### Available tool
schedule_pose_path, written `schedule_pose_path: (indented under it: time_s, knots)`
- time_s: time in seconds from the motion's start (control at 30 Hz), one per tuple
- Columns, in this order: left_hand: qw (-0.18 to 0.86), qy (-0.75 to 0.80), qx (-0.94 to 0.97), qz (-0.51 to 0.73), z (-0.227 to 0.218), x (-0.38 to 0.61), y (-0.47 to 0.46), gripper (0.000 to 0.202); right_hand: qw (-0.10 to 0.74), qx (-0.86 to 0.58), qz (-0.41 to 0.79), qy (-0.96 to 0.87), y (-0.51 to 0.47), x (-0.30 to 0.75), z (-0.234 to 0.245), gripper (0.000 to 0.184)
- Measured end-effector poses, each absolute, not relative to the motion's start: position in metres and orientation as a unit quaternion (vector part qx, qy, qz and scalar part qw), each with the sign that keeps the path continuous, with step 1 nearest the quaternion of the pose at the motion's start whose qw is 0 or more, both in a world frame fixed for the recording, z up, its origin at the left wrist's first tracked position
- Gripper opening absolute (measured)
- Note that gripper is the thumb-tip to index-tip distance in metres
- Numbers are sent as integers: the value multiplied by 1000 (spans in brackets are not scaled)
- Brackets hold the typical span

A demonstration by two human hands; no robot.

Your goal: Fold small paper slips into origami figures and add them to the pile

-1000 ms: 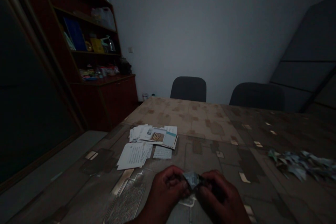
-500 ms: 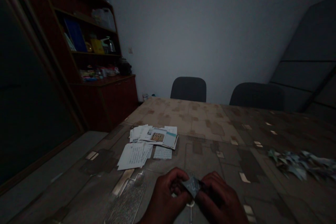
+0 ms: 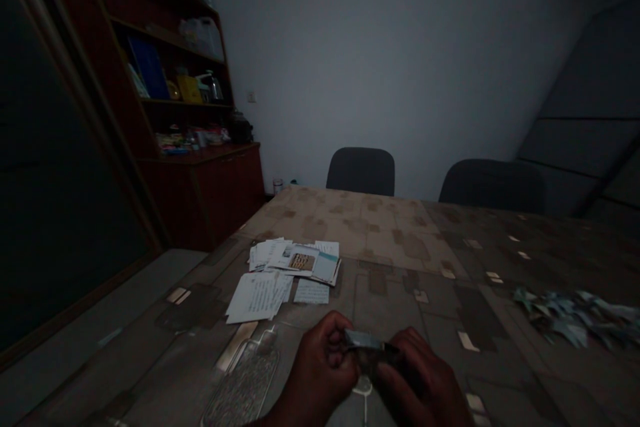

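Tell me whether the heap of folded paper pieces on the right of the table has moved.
No: the heap lies as before, beside the pale patch of the tabletop.

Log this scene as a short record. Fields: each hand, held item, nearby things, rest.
left hand: shut on the left end of the folded grey-blue paper
right hand: shut on its right end
held item: the folded grey-blue paper, held above the table
nearby: printed sheets on the patterned table; heap of folded grey-blue pieces to the right
rest: wooden shelf cabinet; two dark chairs beyond the table
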State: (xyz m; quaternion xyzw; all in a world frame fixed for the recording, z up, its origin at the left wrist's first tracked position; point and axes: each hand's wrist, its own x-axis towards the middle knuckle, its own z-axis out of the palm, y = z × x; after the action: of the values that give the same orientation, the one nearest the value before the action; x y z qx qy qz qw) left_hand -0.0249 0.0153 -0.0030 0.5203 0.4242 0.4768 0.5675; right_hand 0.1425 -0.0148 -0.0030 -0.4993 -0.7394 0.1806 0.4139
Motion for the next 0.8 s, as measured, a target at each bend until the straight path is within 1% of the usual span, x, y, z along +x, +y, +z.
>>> schedule_pose_path:
  time_s: [0.2, 0.33, 0.43, 0.53, 0.57, 0.67, 0.8]
  knots:
    - [595, 422, 495, 472, -13, -26, 21, 22, 414, -530, 195, -714, -14, 148, 0, 26]
    - [585, 444, 468, 491, -8, -33, 30, 18, 425, -582, 206, -662, -10, 159, -3, 27]
    - [595, 433, 459, 498, -1, -37, 30, 15, 438, -585, 205, -651, -7, 163, -4, 26]
    - [600, 393, 512, 473, 5, -38, 22, 29, 437, -535, 207, -693, -9, 159, -2, 23]
    - [605, 384, 520, 465, 6, -37, 19, 26, 439, -519, 196, -707, -10, 157, -1, 20]
    - [582, 405, 530, 465, 10, -38, 13, 8, 438, -489, 173, -734, -14, 152, 2, 16]
    - [544, 422, 562, 458, 10, -41, 13, 5, 446, -471, 186, -738, -15, 152, 6, 17]
